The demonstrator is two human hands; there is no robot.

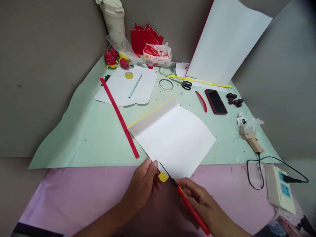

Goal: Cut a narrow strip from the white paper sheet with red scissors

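Observation:
My left hand point(145, 177) pinches the near left edge of a white sheet of paper point(172, 138) between thumb and fingers. The sheet has a yellow strip along its far edge, where it curls up. In my right hand point(197, 199) are red-handled scissors point(194, 210), seen nearly edge-on. Their thin dark blade lies over the sheet's near edge, close to my left fingertips. A small yellow piece point(163, 177) shows beside the blade; whether it is still joined to the sheet I cannot tell. To the left of the sheet lies a long red strip point(119, 117).
Black scissors point(186, 85), a tape ring point(166, 85), a phone point(216, 101) and a curved red strip point(201, 102) lie beyond the sheet. A glue gun point(253, 141) and a power strip point(280, 189) are at right. A pen point(135, 86) rests on white paper point(111, 85).

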